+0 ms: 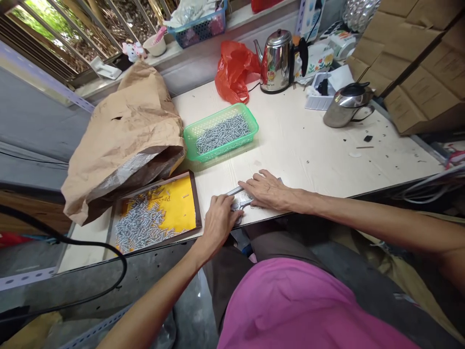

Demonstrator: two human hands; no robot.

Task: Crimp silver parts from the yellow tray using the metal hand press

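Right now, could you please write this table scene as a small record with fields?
Left hand: on the left part of a grey metal tool
Right hand: on the tool, further right
Green basket: holds small metal pieces
Yellow-bottomed tray: similar pieces, mostly toward its left
Back of white table: red plastic bag; steel kettle

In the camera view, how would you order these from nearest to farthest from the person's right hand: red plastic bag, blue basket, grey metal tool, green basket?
From the right hand:
1. The grey metal tool, at its fingertips.
2. The green basket, beyond it to the left.
3. The red plastic bag, behind the green basket.
4. The blue basket, farthest, raised behind the bag.
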